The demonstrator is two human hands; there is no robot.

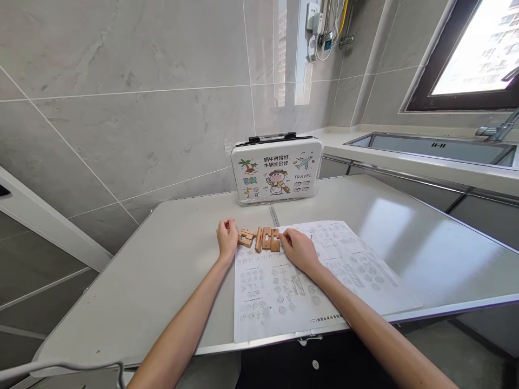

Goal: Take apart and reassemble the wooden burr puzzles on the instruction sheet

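Note:
My left hand point(227, 237) rests on the table with its fingers curled closed, at the left end of a row of notched wooden puzzle pieces. Closest to it is a wooden piece point(246, 237) lying at a slant, with a gap in its middle. A narrow wooden piece point(258, 239) stands beside two flatter ones, a notched block point(266, 238) and a rightmost block point(275, 240). My right hand point(299, 249) lies on the printed sheet, fingers bent inward, fingertips at the edge of the rightmost block. Whatever either hand may hold is hidden.
Under the pieces spreads a large paper sheet point(259, 319) printed with small diagrams. A white cartoon-printed case point(253, 189) stands upright against the tiled wall. The folding table point(170, 259) has a centre seam. A sink point(425, 143) is at the right, below a window.

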